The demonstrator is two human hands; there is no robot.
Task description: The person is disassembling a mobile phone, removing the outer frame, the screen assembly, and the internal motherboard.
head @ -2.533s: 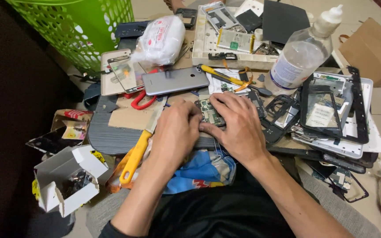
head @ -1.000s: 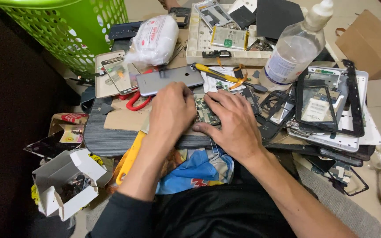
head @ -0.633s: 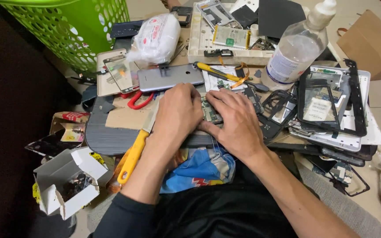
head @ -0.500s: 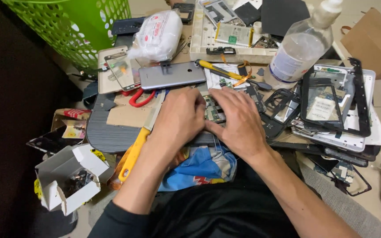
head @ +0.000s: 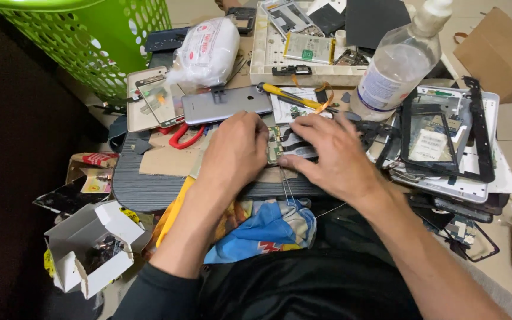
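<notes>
Both my hands rest on an opened phone [head: 284, 145] with a green circuit board showing, lying on a dark ribbed board [head: 143, 186]. My left hand [head: 236, 151] covers the phone's left side with fingers curled over it. My right hand [head: 330, 155] lies across its right side, fingers spread and the thumb pressing its near edge. Most of the phone is hidden under the hands. A grey phone back [head: 226, 105] lies just beyond my left hand.
A green perforated basket [head: 99, 41] stands far left. A clear plastic bottle [head: 398, 65], a white parts tray [head: 300, 44], a yellow-handled tool [head: 288, 98], red-handled scissors [head: 185, 135], stacked phone frames [head: 445, 142], a small open white box [head: 87, 249] and a colourful cloth [head: 268, 228] surround the board.
Both hands stay on the opened phone with only small finger shifts; the left hand has slid slightly right over it. The view itself has wobbled a little.
</notes>
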